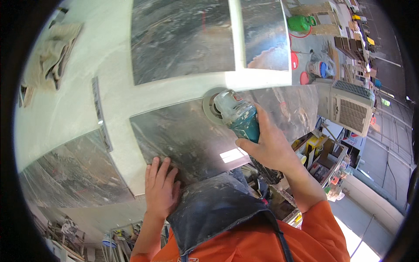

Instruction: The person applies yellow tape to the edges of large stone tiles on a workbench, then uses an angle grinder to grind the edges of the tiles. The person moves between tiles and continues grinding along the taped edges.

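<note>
Dusty teal grinder has disc at far edge of flat dk veined slab.

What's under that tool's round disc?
The disc overlaps the far edge of a dark marbled slab, with the pale table beyond. The spot right beneath is covered, so I can't tell if they touch.

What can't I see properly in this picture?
In the head view:
- Underside of the disc: hidden, because it faces down at the stone slab.
- Some fingertips of the right hand: hidden behind the hand itself and the grinder.
- Palm of the left hand: hidden by the back of the hand.
- Far end of the big upper slab: cut off by the top edge.
</note>
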Available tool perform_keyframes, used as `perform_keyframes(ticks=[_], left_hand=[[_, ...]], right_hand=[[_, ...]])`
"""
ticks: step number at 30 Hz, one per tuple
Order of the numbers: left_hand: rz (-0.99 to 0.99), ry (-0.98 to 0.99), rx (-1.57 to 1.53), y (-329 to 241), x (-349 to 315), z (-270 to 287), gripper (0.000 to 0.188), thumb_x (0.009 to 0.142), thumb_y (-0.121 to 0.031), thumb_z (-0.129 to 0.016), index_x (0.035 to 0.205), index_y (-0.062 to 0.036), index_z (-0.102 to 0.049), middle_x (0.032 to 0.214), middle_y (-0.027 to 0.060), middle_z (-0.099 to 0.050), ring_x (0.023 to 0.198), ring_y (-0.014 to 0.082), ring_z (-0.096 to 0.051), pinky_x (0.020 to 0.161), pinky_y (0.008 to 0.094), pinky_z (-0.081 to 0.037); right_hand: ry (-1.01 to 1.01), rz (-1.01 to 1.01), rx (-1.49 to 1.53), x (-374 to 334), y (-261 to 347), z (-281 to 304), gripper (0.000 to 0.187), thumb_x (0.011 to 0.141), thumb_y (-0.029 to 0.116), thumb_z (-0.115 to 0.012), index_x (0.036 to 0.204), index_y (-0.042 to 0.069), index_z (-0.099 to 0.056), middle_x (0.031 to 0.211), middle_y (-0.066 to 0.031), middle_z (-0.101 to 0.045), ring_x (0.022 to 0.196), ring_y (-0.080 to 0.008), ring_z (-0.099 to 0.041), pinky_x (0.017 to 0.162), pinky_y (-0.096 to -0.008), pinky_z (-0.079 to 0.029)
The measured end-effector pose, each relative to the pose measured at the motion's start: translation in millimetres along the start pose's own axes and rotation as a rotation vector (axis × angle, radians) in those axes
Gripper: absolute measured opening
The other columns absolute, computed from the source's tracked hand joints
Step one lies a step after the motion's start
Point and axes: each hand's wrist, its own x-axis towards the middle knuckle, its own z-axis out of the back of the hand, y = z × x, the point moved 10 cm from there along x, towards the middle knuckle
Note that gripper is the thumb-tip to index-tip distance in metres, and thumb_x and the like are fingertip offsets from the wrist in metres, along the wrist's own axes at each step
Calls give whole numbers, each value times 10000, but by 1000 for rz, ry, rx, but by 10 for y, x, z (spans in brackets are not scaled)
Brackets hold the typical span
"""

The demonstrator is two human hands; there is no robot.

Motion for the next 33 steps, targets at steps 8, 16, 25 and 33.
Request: perform_keyframes(ticks=[8,16,25,33], left_hand=[[-22,-110,76,-129,10,29,340,847,-21,-696,1184,-10,-654,1520,208,-527,1489,492,-381,1215,608,-300],[-9,-140,145,-168,26,-3,230,930,-22,-625,1156,16,-616,1485,241,-531,1463,546,-381,1191,648,-322],[-3,-153,235,-92,1,-38,190,938,-21,-576,1119,19,-618,1482,242,-535,1468,532,-389,1190,650,-329],[-31,-171,281,-131,-22,-63,188,1001,-24,-546,1177,7,-606,1509,239,-522,1485,509,-387,1196,605,-328]], right_hand=[[-59,-150,30,-76,-880,520,892,861,259,-791,1559,-7,-304,1210,-305,-655,1116,-470,-669,951,-469,-516],[-121,-259,91,-90,-1736,1056,905,853,314,-738,1564,-31,-295,1246,-353,-642,1194,-492,-632,1005,-482,-496],[-285,-432,67,-147,-2847,1737,959,838,345,-805,1575,-20,-312,1231,-266,-655,1149,-358,-655,1024,-405,-484],[-441,-430,138,-66,-3836,2357,931,791,384,-797,1487,-101,-413,1272,-316,-653,1218,-400,-647,1068,-419,-468]])
